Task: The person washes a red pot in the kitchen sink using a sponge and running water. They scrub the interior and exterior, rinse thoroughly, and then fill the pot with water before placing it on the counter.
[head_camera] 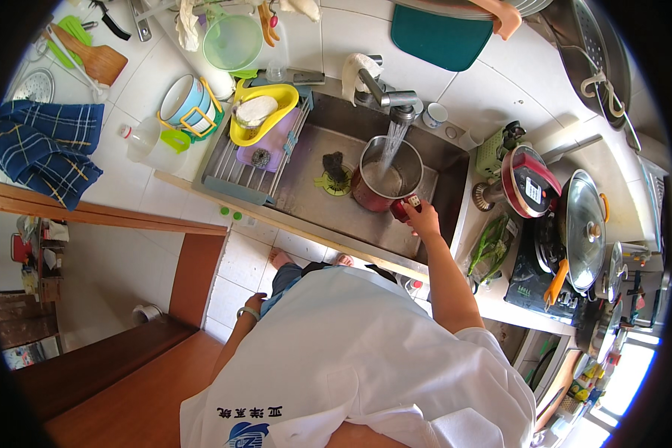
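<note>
My right hand [424,218] grips the handle of a red steel jug [367,193], which stands in the sink basin with its mouth up. Water runs from the faucet [400,103] straight into the jug, and some pale liquid shows at the bottom. Just left of the jug, a yellow-green sink strainer [336,183] has a dark scrubbing pad [332,163] on it. My left hand [253,305] hangs low by my hip, with a bracelet on the wrist. Its fingers are partly hidden, and no object shows in it.
A roll-up rack [241,178] spans the sink's left side, bearing a yellow drain basket [285,101] and a steel-wool scrubber [261,158]. Right of the sink are a red-topped appliance head [529,182], bagged green peppers [490,246] and a glass-lidded pan [585,224]. Stacked bowls [185,101] stand left.
</note>
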Available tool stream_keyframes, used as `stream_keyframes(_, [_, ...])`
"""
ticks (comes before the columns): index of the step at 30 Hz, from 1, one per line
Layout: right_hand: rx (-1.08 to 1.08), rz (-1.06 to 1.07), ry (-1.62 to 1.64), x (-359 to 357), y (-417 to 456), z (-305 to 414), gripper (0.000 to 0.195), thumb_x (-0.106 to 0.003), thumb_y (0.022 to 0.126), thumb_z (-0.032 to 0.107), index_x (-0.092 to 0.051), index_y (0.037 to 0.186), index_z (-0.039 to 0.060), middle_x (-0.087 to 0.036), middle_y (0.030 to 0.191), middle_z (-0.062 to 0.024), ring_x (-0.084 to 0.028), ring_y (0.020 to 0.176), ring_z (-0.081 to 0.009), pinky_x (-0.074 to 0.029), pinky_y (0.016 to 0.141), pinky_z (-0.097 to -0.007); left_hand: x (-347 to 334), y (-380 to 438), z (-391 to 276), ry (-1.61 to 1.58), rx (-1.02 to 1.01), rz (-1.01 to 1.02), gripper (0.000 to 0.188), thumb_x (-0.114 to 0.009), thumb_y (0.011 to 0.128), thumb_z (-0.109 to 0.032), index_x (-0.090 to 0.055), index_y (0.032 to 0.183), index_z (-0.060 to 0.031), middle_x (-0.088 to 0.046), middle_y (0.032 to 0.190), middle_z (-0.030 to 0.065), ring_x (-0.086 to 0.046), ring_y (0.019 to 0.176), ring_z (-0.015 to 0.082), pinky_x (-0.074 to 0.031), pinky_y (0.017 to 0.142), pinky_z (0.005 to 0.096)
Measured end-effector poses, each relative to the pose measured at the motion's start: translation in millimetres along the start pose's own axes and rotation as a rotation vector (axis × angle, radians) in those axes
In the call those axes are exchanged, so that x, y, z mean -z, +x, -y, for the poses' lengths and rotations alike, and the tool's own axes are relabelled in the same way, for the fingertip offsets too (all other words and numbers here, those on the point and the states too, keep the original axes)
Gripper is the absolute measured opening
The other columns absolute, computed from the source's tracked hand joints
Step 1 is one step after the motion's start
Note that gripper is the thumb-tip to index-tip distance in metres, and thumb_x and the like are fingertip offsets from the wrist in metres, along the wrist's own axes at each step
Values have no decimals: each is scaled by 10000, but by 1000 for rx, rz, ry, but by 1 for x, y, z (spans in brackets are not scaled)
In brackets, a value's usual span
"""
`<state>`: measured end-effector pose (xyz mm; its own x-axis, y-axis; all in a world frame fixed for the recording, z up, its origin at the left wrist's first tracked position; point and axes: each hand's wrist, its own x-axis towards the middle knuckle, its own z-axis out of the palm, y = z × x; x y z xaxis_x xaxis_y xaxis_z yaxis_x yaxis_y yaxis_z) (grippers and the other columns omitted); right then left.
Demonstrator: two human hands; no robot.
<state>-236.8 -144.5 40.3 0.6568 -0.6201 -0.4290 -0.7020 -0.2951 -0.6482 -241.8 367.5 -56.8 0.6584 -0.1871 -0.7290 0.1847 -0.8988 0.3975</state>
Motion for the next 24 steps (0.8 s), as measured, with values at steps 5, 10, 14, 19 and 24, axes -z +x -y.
stream_keyframes(5, [-3, 4, 3, 0, -2, 2, 360, -615, 770, 302, -553, 994, 28, -629, 780, -104, -631, 611, -153, -481, 387, -267, -5, 4, 10, -58, 15, 1, 314, -534, 803, -167, -567, 1085, -34, -631, 953, 162, -606, 890, 267, -472, 783, 321])
stream_keyframes(10, [-23, 30, 17, 3, -5, 8, 366, -612, 773, 302, -547, 1002, 25, -629, 794, -112, -634, 622, -159, -486, 384, -272, -9, 6, 15, -108, 34, 4, 322, -541, 800, -168, -563, 1090, -29, -630, 959, 162, -606, 892, 263, -472, 784, 317])
stream_keyframes(14, [-33, 30, 23, 4, -6, 8, 368, -611, 774, 302, -545, 1001, 20, -629, 799, -115, -636, 626, -164, -489, 385, -275, -7, 5, 9, -156, 46, 21, 336, -553, 794, -174, -559, 1094, -24, -629, 962, 166, -606, 892, 265, -474, 782, 318])
stream_keyframes(19, [-34, 28, 27, 5, -9, 12, 372, -613, 774, 305, -545, 1001, 18, -628, 804, -114, -636, 626, -165, -489, 385, -275, -5, 4, 8, -91, 18, 14, 358, -566, 784, -186, -554, 1102, -22, -629, 962, 167, -608, 890, 264, -475, 780, 319])
stream_keyframes(24, [-33, 21, 20, 4, -8, 11, 378, -614, 774, 309, -544, 1008, 20, -629, 806, -115, -636, 625, -165, -490, 387, -276, -5, 4, 10, -87, 13, 14, 366, -572, 780, -194, -554, 1103, -23, -629, 962, 166, -608, 893, 263, -476, 779, 320])
